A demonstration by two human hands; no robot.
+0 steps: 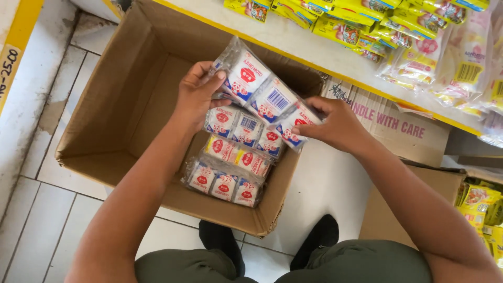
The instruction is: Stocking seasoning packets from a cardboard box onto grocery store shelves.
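On the tiled floor [63, 209] at your far left sits an open cardboard box [112, 99], its flaps spread and its left half bare. Over its middle your left hand [196, 97] has its fingers curled around the upper end of a clear pack of small white-and-red sachets [264, 97], thumb on top. That pack runs slantwise, raised above the box, to your right hand [335, 126], which pinches its lower end between thumb and fingers. Beneath it, more sachet packs [236, 157] lie stacked in the right part of the box. Further right, a second carton [403, 128] stands under a white shelf [314, 50], where yellow packets [367, 21] lie in rows.
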